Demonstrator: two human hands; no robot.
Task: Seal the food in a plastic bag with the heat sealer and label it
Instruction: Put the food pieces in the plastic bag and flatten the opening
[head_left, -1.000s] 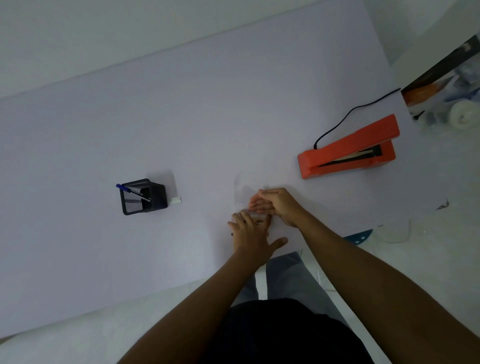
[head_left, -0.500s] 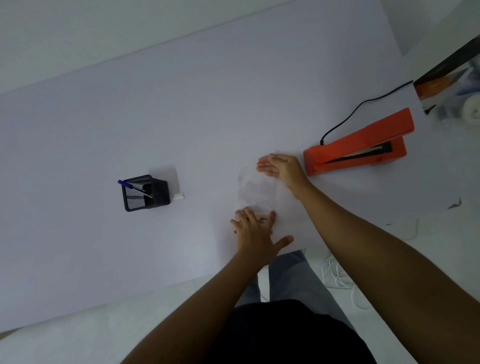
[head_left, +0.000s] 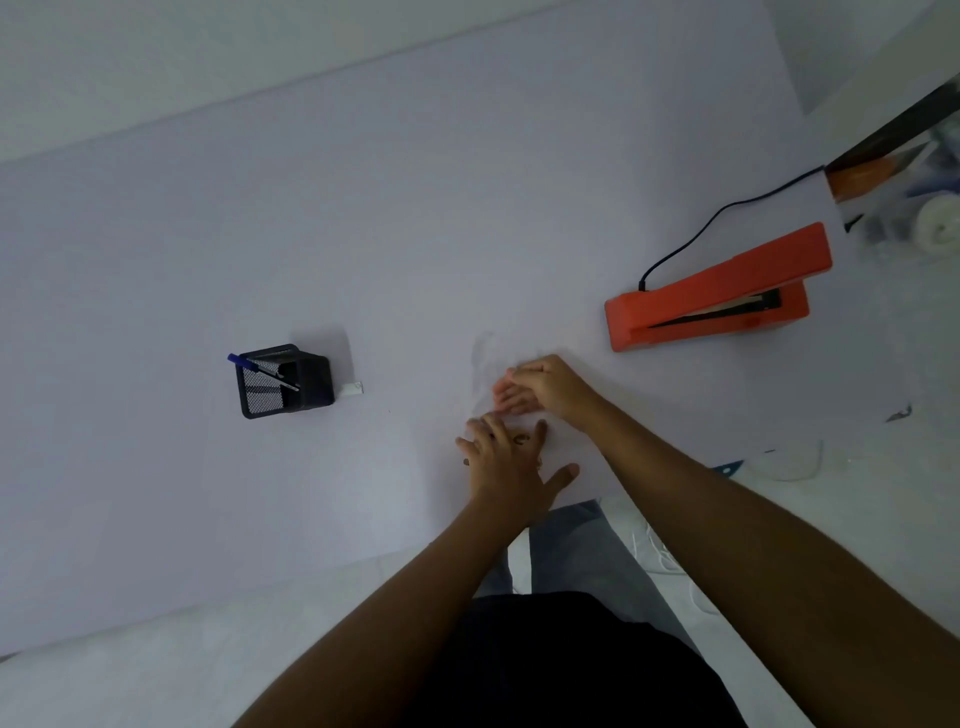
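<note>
A clear plastic bag (head_left: 498, 384) lies flat on the white table (head_left: 363, 208), near the table's six o'clock edge and just in front of the person. It is so transparent that its outline is only faintly visible; small dark specks show under the near hand, but what food is inside cannot be made out.

The left hand (head_left: 506, 457) rests palm down on the bag's near end, fingers straight and slightly spread, thumb stuck out toward three o'clock, pinning the plastic to the table. The right hand (head_left: 545, 387) lies on the bag just beyond it, at twelve o'clock from the left hand, fingers straight and pressed together pointing toward nine o'clock, flat against the film. This looks like smoothing the bag and pushing air out.

The orange heat sealer (head_left: 717, 291) sits at about two o'clock from the hands, well apart from the bag, its arm raised and its cord (head_left: 727, 213) running off toward one o'clock. At nine o'clock, a black mesh pen holder (head_left: 285, 382) stands with a blue pen (head_left: 260, 369) in it, and a small white label (head_left: 353, 388) lies just beside it.

By my judgement the task is early: the bag appears filled and is being flattened, but the mouth has not reached the sealer, and sealing, writing and labelling remain.
</note>
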